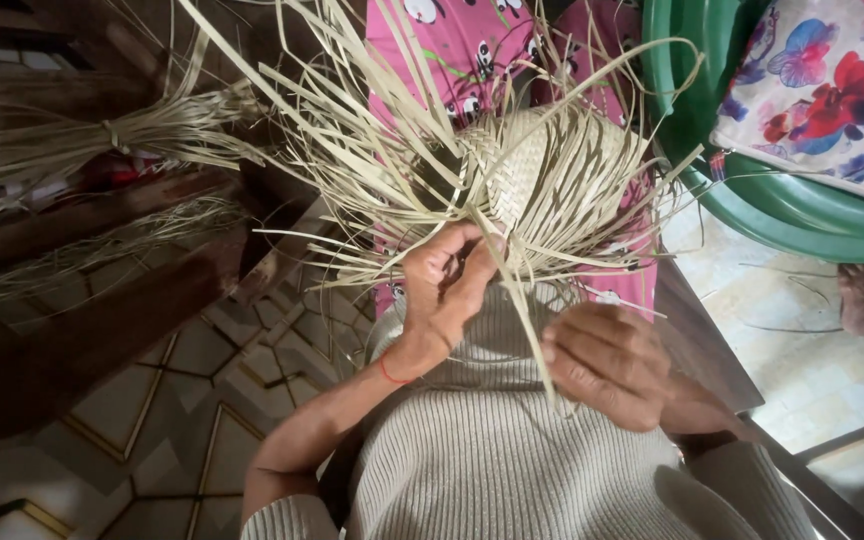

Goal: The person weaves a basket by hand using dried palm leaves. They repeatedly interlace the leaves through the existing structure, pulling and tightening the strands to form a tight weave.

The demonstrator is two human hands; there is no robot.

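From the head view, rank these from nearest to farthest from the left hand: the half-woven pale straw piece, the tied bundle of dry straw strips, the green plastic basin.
1. Half-woven pale straw piece: touching the left hand, just above it.
2. Green plastic basin: upper right, past the weaving.
3. Tied bundle of dry straw strips: far upper left, on dark wooden furniture.

The woven piece above the left hand is pale straw-yellow with a tight criss-cross plait at its centre and loose strips of the same tan colour fanning outward; that hand's wrist carries a thin red band. Beyond the piece lies bright pink cloth printed with small black-and-white figures and green lines, and below both hands a cream ribbed knit sweater. Up and to the right of the right hand stand green plastic basins holding white fabric with red, blue and purple flowers.
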